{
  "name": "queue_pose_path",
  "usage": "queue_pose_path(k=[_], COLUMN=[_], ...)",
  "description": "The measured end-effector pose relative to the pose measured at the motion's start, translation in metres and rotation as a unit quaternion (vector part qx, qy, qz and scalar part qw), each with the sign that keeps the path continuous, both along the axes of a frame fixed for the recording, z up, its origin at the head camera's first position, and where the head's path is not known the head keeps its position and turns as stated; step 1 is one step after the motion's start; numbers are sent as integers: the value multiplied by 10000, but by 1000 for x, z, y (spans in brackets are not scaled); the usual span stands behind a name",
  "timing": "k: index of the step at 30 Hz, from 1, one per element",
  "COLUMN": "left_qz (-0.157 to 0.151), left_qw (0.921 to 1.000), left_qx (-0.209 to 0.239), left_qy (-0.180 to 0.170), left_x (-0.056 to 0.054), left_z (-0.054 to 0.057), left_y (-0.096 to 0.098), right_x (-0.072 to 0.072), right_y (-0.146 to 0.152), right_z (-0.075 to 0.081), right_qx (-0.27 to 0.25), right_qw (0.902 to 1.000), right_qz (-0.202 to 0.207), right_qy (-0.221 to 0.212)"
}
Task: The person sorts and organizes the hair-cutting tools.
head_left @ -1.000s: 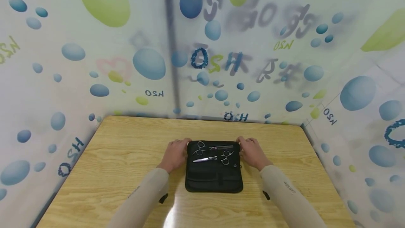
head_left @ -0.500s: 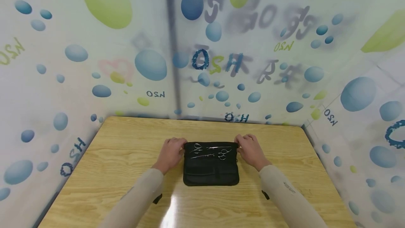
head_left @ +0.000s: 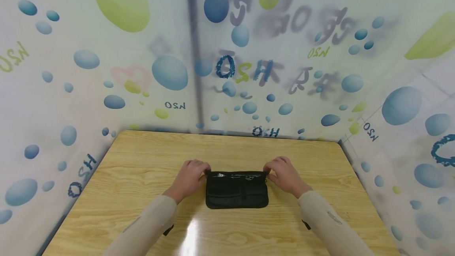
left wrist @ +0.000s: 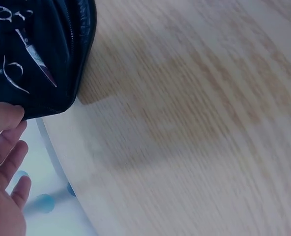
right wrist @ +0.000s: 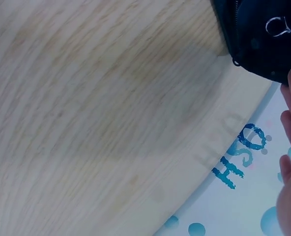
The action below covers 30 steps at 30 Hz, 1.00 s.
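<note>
Nearest the camera, two beige sleeves [head_left: 149, 224] run up from the bottom edge over a glossy wooden table [head_left: 142, 161]; pale grain, rounded near corners, a bright glare patch just below the case; mid-table lies a black case [head_left: 236, 191], soft fabric, rectangular with rounded corners, stitched pocket seams across its front; its far flap is raised off the lower half and tilted toward the person, so only a thin strip of the inside shows; silver scissors [head_left: 241, 176] are strapped in that strip, metal, glinting, finger rings visible in the left wrist view; a zip track runs round the case edge in both wrist views; left hand [head_left: 188, 177] is at the far left corner of the flap, fingers curled over its edge, pinching it; right hand [head_left: 284, 175] mirrors this at the far right corner, fingers curled, gripping the flap edge; both hands touch the case, one on each side; case sits centred on the table, well apart from every edge; beyond the far table edge stands a printed wall [head_left: 284, 70], smooth sheet with blue bubbles, green blobs and mirrored lettering; a dark vertical seam [head_left: 193, 50] divides it left of centre.
</note>
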<state>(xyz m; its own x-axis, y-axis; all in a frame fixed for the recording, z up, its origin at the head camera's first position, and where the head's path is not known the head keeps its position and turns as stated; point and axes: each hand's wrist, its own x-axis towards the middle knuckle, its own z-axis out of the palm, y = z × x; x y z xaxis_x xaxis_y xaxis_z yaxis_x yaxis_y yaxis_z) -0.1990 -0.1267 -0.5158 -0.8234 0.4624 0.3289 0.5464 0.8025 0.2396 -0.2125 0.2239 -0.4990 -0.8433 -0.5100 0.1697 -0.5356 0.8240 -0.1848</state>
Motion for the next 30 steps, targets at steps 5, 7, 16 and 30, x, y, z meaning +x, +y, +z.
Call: queue_pose_path(k=[5,7,16,30], left_qz=[-256,-360,-623,-1008], left_qw=[9994,9990,9965,9893], left_qx=[-226,-277,-474,-502], left_qy=[13,-28,310,929], left_x=[9,13,23,35], left_z=[1,0,-7,-18], left_y=[-2,-3,-5,-5], right_x=[7,10,22,35], right_y=[3,3,7,12], right_z=[-1,-2,-14,-35], right_qx=[-93,-47,180,293], right_qw=[9993,9990,9982,9899], right_qz=[242,237,556,1105], right_qy=[-277,-381,167,842])
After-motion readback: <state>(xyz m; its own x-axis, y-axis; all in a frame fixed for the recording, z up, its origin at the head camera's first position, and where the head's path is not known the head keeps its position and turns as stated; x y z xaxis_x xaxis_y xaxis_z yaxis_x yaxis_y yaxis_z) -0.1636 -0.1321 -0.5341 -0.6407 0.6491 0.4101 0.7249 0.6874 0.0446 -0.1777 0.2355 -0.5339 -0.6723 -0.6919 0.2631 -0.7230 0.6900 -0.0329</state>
